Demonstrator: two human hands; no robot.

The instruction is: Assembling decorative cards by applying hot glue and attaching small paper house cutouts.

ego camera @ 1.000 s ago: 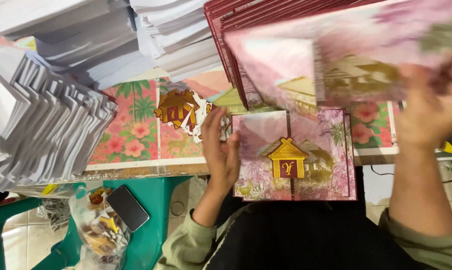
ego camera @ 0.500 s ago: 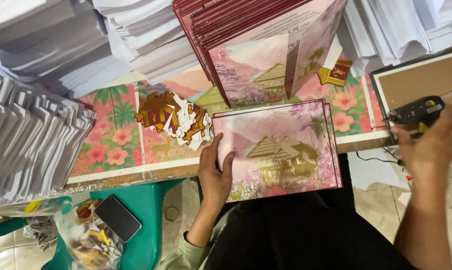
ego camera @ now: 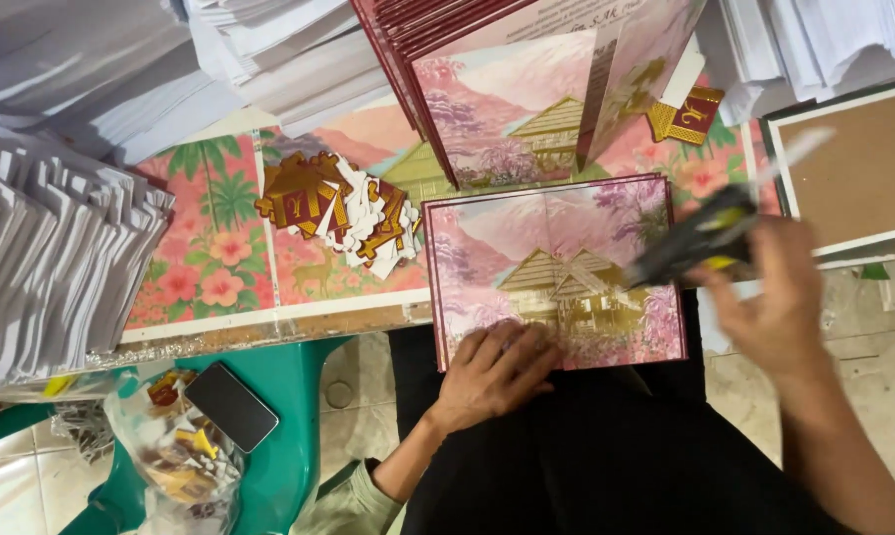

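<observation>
Pink, with a gold house printed on it, the card (ego camera: pixel 556 267) is laid at the desk (ego camera: pixel 299 319) edge over the lap. It is pressed flat at its lower edge by the left hand (ego camera: pixel 492 372). A blurred black-and-yellow tool (ego camera: pixel 693 238) is gripped by the right hand (ego camera: pixel 769 297) above the card's right side. Gold cutouts (ego camera: pixel 338 208) are piled just left.
</observation>
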